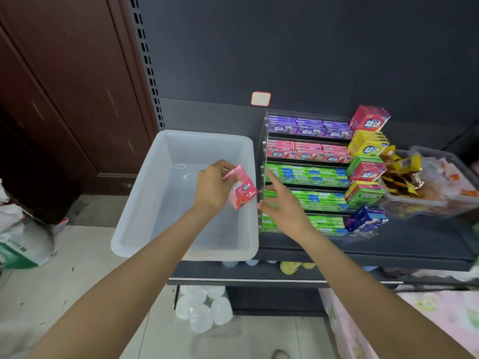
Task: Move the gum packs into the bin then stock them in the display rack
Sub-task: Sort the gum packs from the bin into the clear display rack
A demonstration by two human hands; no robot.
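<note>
My left hand (213,185) holds a pink gum pack (241,189) by its top, above the right side of the translucent white bin (145,193). The bin's inside looks bare. To the right stands the clear tiered display rack (263,151), filled with rows of purple, pink and green gum packs (308,151). My right hand (282,206) is at the rack's left wall with its fingers spread and straight, holding nothing. Boxed gum packs (368,146) in red, yellow and green hang along the rack's right side.
The bin and rack sit on a dark shelf (388,244). A clear tub of snack packets (414,187) is right of the rack. Plastic cups (204,307) lie on the floor below. Bags (23,237) sit at left by a brown door.
</note>
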